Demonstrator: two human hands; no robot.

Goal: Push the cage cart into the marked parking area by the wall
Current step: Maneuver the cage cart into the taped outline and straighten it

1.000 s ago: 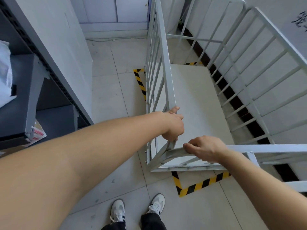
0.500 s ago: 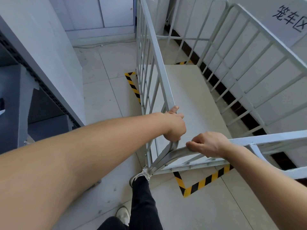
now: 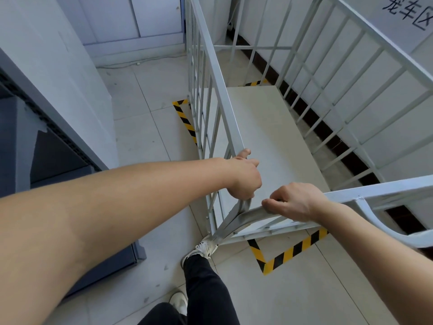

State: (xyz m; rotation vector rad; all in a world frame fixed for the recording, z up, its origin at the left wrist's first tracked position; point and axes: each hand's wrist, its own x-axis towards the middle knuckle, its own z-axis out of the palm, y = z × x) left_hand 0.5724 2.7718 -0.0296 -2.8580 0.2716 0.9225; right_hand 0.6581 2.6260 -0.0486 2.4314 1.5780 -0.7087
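Observation:
The white metal cage cart [image 3: 269,146] stands against the right wall, its beige floor panel largely inside the yellow-and-black floor tape [image 3: 288,252] that marks the parking area. My left hand [image 3: 243,177] grips the top rail of the cart's left side at its near corner. My right hand [image 3: 297,202] grips the near top rail just right of that corner. A white shoe [image 3: 199,252] on a dark-trousered leg presses against the cart's lower near-left corner.
A grey shelving unit [image 3: 54,127] stands close on the left, leaving a narrow tiled aisle [image 3: 145,127]. White cabinet doors [image 3: 133,19] close off the far end. A wall sign with black characters [image 3: 407,12] hangs at the top right above a dark skirting strip.
One foot has stepped forward and now touches the cart's bottom corner. The view has shifted forward and to the right. Both hands keep the same grips.

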